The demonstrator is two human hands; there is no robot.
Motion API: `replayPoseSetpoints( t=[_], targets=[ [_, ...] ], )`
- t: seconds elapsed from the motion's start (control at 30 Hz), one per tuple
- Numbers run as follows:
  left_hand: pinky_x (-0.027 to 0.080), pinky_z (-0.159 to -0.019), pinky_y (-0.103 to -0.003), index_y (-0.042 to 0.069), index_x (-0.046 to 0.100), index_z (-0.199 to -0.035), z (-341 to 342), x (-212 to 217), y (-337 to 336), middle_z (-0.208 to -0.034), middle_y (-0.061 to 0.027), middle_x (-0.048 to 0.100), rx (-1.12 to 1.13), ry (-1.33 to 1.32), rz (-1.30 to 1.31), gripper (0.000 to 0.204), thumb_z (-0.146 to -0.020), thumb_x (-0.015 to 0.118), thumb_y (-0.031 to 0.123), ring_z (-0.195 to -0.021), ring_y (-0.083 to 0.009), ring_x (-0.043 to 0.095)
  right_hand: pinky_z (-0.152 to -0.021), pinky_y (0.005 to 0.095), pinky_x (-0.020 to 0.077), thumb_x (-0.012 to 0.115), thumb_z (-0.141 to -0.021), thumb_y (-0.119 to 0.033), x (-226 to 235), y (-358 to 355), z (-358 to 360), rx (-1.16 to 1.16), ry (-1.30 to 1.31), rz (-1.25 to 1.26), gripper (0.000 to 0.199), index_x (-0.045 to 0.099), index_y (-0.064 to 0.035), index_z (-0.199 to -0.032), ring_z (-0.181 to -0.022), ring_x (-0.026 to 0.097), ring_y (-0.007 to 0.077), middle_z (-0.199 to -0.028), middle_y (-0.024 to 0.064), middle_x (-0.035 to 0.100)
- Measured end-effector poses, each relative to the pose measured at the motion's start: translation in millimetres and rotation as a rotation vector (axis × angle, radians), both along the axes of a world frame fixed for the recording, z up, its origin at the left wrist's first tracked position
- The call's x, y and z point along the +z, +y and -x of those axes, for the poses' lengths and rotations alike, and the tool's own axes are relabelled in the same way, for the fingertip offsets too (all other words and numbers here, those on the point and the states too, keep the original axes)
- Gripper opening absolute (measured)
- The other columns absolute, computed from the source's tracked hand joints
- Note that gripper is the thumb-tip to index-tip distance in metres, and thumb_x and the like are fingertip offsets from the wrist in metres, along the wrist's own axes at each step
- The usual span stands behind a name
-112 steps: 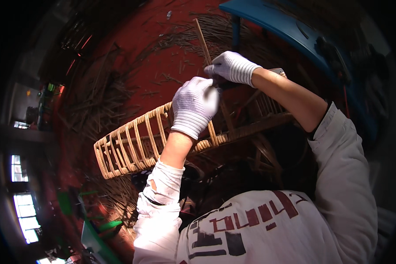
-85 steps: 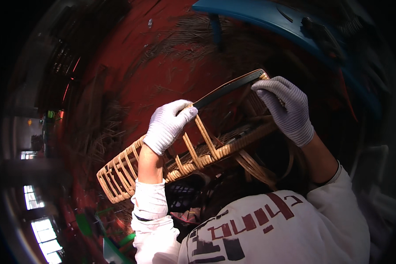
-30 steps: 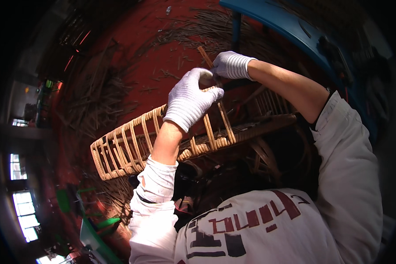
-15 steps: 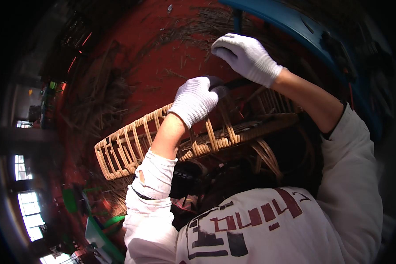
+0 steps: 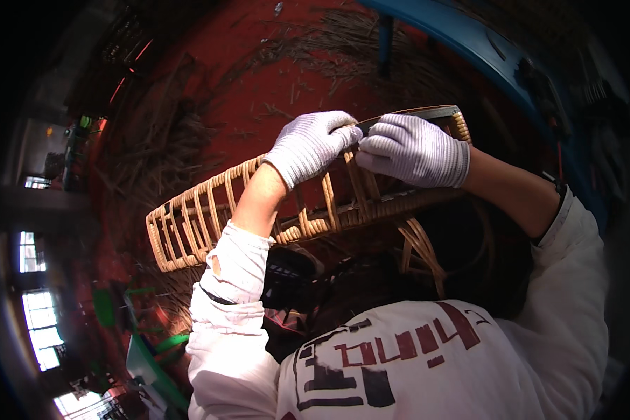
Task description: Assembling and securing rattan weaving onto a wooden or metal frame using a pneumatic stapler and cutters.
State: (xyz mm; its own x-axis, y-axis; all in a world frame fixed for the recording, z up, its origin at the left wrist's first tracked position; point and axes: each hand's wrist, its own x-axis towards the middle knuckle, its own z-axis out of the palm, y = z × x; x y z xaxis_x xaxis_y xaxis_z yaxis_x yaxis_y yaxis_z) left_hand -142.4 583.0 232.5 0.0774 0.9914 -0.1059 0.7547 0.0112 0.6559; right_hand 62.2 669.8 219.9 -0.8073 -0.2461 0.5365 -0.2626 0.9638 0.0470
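Note:
A long wicker frame (image 5: 189, 224) of tan rattan, with wrapped rims and upright canes, lies tilted across my lap. My left hand (image 5: 309, 148), in a white knit glove, is closed on its far rim near the middle. My right hand (image 5: 414, 150), gloved alike, is beside it at the same rim, fingers curled and pinched. What lies between the right fingertips is hidden. A dark bare stretch of the rim (image 5: 441, 112) shows beyond the right hand, with a thin cane strand arching along it. Wrapped cane covers its right corner (image 5: 460, 128).
Loose cane scraps (image 5: 343, 45) litter the red floor (image 5: 238, 105). A blue table (image 5: 455, 35) with tools on it stands at the far right. Green-edged furniture (image 5: 154, 371) is at the lower left. Loose bent canes (image 5: 421, 252) hang below the frame.
My right hand has come down from above the frame to the rim beside my left hand. The left hand stays at the rim, and the frame has shifted slightly upward in view.

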Motion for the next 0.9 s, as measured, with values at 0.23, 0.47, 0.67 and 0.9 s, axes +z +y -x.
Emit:
replayPoseSetpoints(
  t=[0.23,0.47,0.67,0.9],
  targets=[
    [0.053,-0.083,-0.041,0.011,0.067,-0.113,-3.1,6.2,-22.3,-0.105,-0.0137,0.069,0.041,0.222,-0.262,0.034,-0.085,0.069,0.030,-0.096,-0.0334,0.067,-0.075,0.0375,0.0570,0.069,-0.086,-0.009,13.6,-2.0,7.7,-0.173,0.013,0.532,0.009,0.071,-0.0035,-0.093,-0.084,0.069,0.0261,-0.089,0.0105,0.069],
    [0.055,-0.076,-0.041,0.014,0.070,-0.101,-6.5,-5.0,-24.4,-0.095,-0.0106,0.070,0.087,0.309,-0.338,0.022,-0.082,0.066,0.025,-0.086,-0.0325,0.068,-0.076,0.0318,0.0583,0.069,-0.089,-0.008,14.6,7.9,33.6,-0.347,-0.051,0.641,0.014,0.072,0.0011,-0.099,-0.083,0.071,0.0237,-0.090,0.0129,0.071],
    [0.055,-0.078,-0.040,0.013,0.072,-0.102,-5.2,-9.6,-24.0,-0.097,-0.0108,0.071,0.157,0.380,-0.383,0.025,-0.082,0.066,0.027,-0.090,-0.0315,0.068,-0.074,0.0333,0.0568,0.072,-0.087,-0.012,7.1,11.5,41.9,-0.412,0.008,0.925,0.014,0.074,-0.0021,-0.095,-0.078,0.069,0.0216,-0.088,0.0116,0.072],
    [0.056,-0.075,-0.044,0.009,0.065,-0.101,-16.4,-7.9,-22.4,-0.096,-0.0112,0.067,0.249,0.272,-0.514,0.026,-0.078,0.068,0.020,-0.086,-0.0320,0.067,-0.076,0.0317,0.0552,0.072,-0.086,-0.018,16.9,29.5,54.2,-0.573,-0.263,0.886,0.021,0.074,-0.0018,-0.100,-0.078,0.070,0.0193,-0.085,0.0118,0.073]
  ],
)
